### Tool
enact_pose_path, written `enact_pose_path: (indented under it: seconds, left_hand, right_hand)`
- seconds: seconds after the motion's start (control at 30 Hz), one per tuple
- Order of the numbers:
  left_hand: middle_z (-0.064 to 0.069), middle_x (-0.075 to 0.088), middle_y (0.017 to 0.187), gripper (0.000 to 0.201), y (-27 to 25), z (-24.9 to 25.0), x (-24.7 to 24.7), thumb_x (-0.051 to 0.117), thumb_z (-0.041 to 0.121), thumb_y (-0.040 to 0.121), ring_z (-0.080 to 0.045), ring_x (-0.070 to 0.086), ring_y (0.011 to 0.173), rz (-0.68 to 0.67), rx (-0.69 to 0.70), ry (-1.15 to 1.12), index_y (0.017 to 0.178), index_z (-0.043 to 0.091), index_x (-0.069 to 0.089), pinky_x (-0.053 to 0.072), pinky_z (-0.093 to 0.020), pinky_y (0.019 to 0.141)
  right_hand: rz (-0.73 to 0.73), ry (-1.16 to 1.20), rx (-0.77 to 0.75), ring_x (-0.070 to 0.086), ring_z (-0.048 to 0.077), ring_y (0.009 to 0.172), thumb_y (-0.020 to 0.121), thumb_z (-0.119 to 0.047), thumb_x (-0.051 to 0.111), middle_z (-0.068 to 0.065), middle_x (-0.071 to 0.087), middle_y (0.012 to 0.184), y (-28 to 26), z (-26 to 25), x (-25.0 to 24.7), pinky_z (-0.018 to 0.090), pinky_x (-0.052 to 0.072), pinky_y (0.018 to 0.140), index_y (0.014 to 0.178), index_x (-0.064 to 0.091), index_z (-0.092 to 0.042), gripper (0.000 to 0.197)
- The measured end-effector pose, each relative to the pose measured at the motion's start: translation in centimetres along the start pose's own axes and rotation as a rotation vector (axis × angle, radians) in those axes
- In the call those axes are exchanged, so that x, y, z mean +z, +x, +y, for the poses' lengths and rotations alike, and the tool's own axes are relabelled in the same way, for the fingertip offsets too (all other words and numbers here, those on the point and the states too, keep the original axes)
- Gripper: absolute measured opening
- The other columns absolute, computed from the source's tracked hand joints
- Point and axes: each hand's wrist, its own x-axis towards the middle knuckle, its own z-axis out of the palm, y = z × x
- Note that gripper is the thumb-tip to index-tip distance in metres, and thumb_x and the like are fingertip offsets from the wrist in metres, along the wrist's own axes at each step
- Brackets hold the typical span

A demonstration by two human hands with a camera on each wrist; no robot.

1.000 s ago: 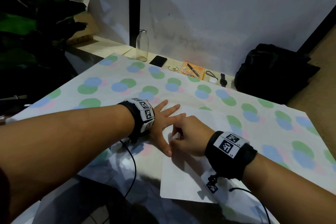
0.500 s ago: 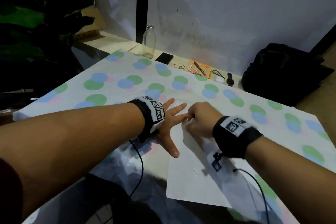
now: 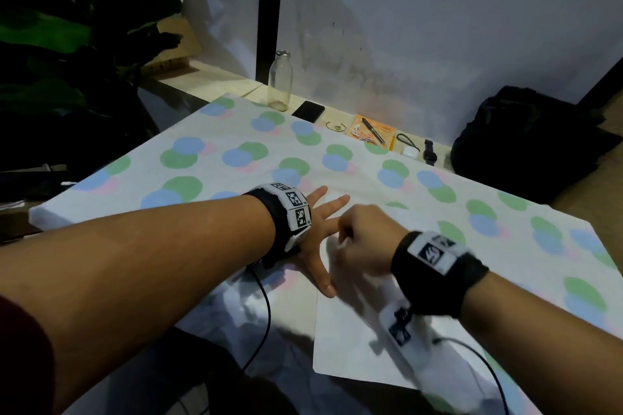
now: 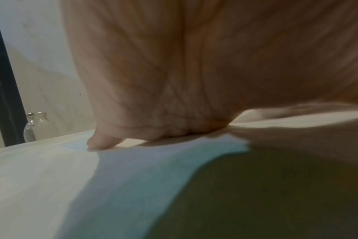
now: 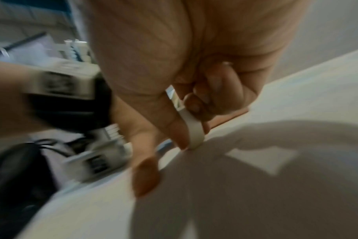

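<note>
A white sheet of paper point(image 3: 350, 347) lies on the spotted cloth point(image 3: 236, 158) in front of me. My left hand point(image 3: 317, 236) lies flat on the sheet's left edge, fingers spread and thumb pointing toward me; in the left wrist view its palm point(image 4: 174, 80) presses down on the surface. Just right of it, my right hand point(image 3: 364, 239) is curled. It pinches a small flat white strip point(image 5: 191, 127) between thumb and fingers, with the strip's lower end touching the paper point(image 5: 255, 194) beside the left thumb point(image 5: 145, 176). The right wrist view is motion-blurred.
Along the far wall stand an empty glass bottle point(image 3: 279, 81), a black phone point(image 3: 308, 110), an orange packet with a pen point(image 3: 372, 133) and a watch point(image 3: 429, 152). A black bag point(image 3: 532, 141) sits far right, a dark plant point(image 3: 67, 44) at left. Cables point(image 3: 266, 313) trail from both wristbands.
My right hand slid forward along the paper beside the left hand's fingers, then came back a little toward me. The left hand stayed flat on the sheet.
</note>
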Motion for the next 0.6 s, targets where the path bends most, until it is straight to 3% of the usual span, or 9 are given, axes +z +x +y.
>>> enact_pose_path:
  seconds: [0.07,0.13,0.2,0.3,0.37,0.43,0.5,0.6]
  left_hand:
    - [0.016,-0.04,0.159,0.138,-0.1,0.0,-0.1,0.066,0.095,0.05,-0.028,-0.037,0.148,0.007,0.006,-0.012,0.153,0.054,-0.015,-0.006,-0.077,0.11]
    - [0.018,-0.04,0.158,0.144,0.3,-0.2,0.3,0.064,0.098,0.044,-0.028,-0.037,0.148,0.011,0.012,-0.035,0.148,0.055,-0.026,-0.007,-0.077,0.11]
    - [0.019,-0.041,0.157,0.148,0.5,-0.5,0.5,0.063,0.1,0.04,-0.028,-0.037,0.147,0.005,0.004,-0.035,0.147,0.056,-0.03,-0.007,-0.078,0.109]
    - [0.018,-0.042,0.157,0.139,0.2,0.0,-0.1,0.066,0.096,0.049,-0.028,-0.038,0.147,-0.019,-0.004,0.013,0.153,0.055,-0.016,-0.005,-0.077,0.11]
    - [0.016,-0.042,0.157,0.132,-0.1,0.1,-0.3,0.068,0.092,0.054,-0.029,-0.038,0.147,-0.026,0.0,0.017,0.155,0.055,-0.009,-0.005,-0.077,0.111]
    - [0.017,-0.041,0.158,0.14,0.1,-0.1,0.0,0.066,0.095,0.049,-0.029,-0.037,0.148,-0.002,0.012,-0.027,0.152,0.054,-0.019,-0.005,-0.077,0.11]
    - [0.018,-0.04,0.158,0.146,0.4,-0.3,0.4,0.065,0.097,0.044,-0.029,-0.037,0.147,0.009,0.007,-0.035,0.15,0.053,-0.025,-0.006,-0.077,0.109]
    - [0.016,-0.04,0.159,0.138,0.2,0.0,0.1,0.068,0.093,0.051,-0.028,-0.038,0.147,-0.009,-0.008,-0.002,0.156,0.051,-0.011,-0.005,-0.076,0.111]
  right_hand:
    - [-0.044,0.023,-0.005,0.062,0.016,0.066,0.083,-0.031,0.064,-0.001,0.065,0.072,-1.0,-0.1,0.4,0.027,0.048,0.056,0.067,0.061,-0.018,0.022]
    - [0.035,0.053,0.112,0.065,0.02,0.07,0.081,-0.028,0.066,0.003,0.067,0.074,0.3,1.5,-0.8,0.029,0.053,0.059,0.071,0.066,-0.013,0.018]
    - [0.121,0.076,0.182,0.066,0.023,0.071,0.08,-0.024,0.067,0.005,0.067,0.073,1.2,2.1,-1.6,0.026,0.049,0.055,0.072,0.067,-0.011,0.015]
    - [-0.026,0.055,0.05,0.062,0.016,0.065,0.081,-0.021,0.068,0.002,0.065,0.072,-0.1,-0.8,-0.4,0.024,0.043,0.051,0.069,0.062,-0.015,0.014]
    - [-0.103,0.05,0.013,0.062,0.015,0.067,0.081,-0.022,0.068,0.002,0.067,0.075,-0.8,-1.4,-0.1,0.026,0.048,0.055,0.072,0.066,-0.013,0.012]
    - [-0.01,0.047,0.129,0.066,0.02,0.07,0.078,-0.023,0.068,0.005,0.068,0.075,0.8,0.2,-1.3,0.029,0.053,0.059,0.075,0.069,-0.01,0.014]
    - [0.099,0.059,0.195,0.065,0.021,0.07,0.078,-0.021,0.068,0.005,0.066,0.073,1.8,1.4,-2.1,0.027,0.05,0.055,0.072,0.065,-0.01,0.013]
    - [-0.016,0.028,0.045,0.06,0.018,0.064,0.082,-0.021,0.064,0.001,0.061,0.068,0.4,-0.6,-0.7,0.025,0.043,0.056,0.065,0.058,-0.016,0.019]
